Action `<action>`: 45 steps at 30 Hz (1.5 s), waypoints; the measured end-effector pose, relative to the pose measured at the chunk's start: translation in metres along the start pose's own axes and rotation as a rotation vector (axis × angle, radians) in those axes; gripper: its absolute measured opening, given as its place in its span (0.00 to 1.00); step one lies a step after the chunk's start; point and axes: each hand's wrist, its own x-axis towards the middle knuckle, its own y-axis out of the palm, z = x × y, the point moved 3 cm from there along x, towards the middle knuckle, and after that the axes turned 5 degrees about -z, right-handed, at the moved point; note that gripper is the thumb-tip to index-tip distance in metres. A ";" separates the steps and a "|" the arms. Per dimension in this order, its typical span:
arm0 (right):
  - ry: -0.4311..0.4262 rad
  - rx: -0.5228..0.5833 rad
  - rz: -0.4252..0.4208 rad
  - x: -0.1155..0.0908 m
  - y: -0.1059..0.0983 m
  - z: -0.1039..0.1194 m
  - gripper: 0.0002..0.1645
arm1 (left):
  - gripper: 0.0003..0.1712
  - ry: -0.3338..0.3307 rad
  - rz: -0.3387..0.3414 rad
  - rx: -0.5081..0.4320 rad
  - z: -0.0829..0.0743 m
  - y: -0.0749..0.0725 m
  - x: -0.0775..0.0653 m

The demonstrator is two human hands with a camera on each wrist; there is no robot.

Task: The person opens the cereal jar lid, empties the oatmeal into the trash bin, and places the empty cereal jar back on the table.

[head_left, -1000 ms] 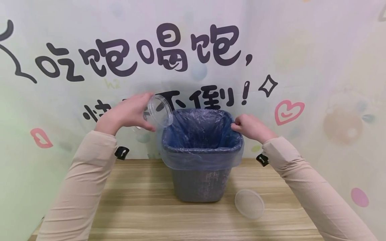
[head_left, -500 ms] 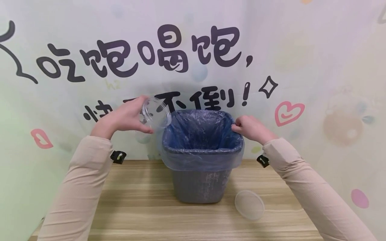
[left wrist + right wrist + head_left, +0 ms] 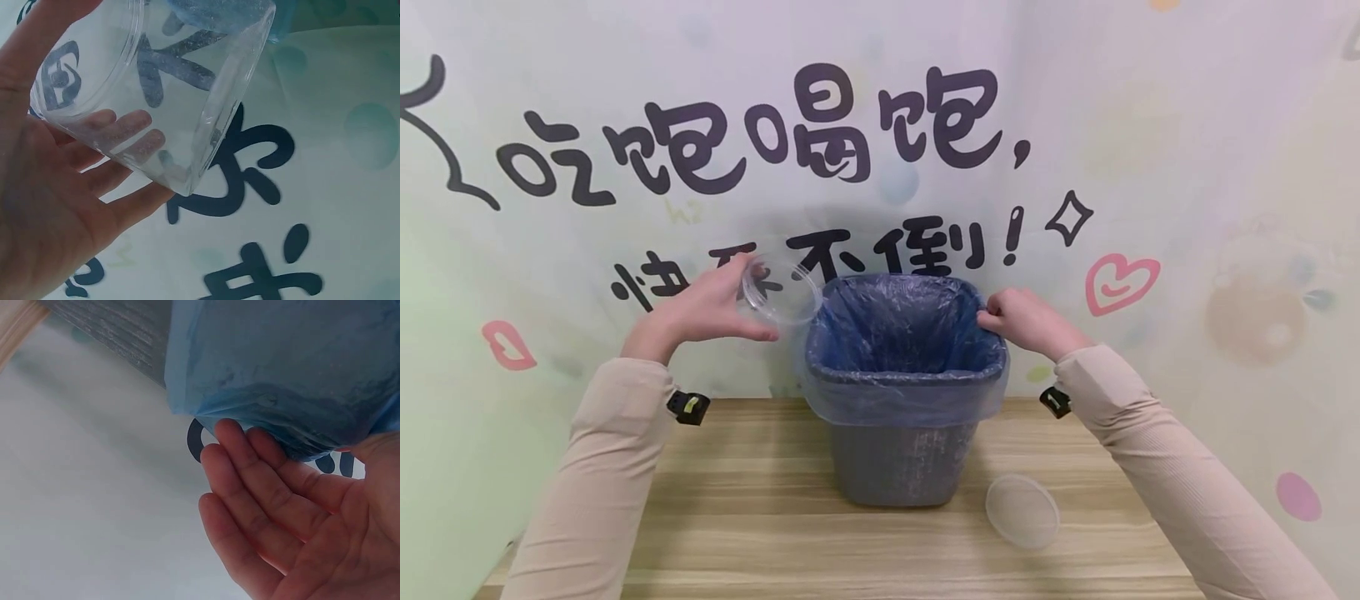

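Observation:
In my left hand [image 3: 703, 312] is a clear plastic jar [image 3: 793, 293], tilted sideways at the left of the bin's top. The left wrist view shows the fingers curving round the jar [image 3: 181, 94], several of them seen through its wall. A grey trash bin [image 3: 898, 467] stands upright on the table, lined with a blue plastic bag [image 3: 910, 404] folded over its rim. My right hand [image 3: 1033, 321] pinches the bag at the bin's right rim. Up close in the right wrist view, the thumb is partly hidden by the bag [image 3: 281, 369], and the outer fingers lie loosely bent.
A round translucent lid [image 3: 1022, 510] lies on the wooden table [image 3: 737, 500], right of the bin. Behind the bin hangs a pale printed backdrop [image 3: 1150, 150] with large black characters and pink hearts.
My left hand has drifted slightly left and down with the jar, a little farther from the bin, and the jar's tilt has changed. The right hand stays at the rim.

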 end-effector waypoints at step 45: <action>-0.013 0.012 -0.003 0.001 0.001 0.000 0.23 | 0.56 -0.119 0.036 -0.316 0.082 0.084 -0.065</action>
